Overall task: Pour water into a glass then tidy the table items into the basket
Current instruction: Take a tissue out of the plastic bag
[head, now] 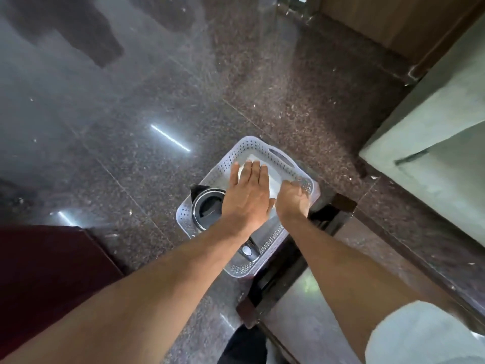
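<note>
The flat, wide left hand [248, 194] presses a white folded cloth [273, 183] down so it fits; the right hand [294, 198] grips the pale holey plastic basket [262, 151] rim, steadying it.

Inside the basket [262, 151], the kettle [207, 212] fills the near-left part and a white folded item [274, 183] under the flat left hand [246, 195] covers the far part, while the floor [131, 143] left of the basket lies open.

A pale perforated plastic basket [265, 151] sits on the floor. Inside lie an upright black kettle [207, 211] and a white folded cloth [275, 179].
</note>
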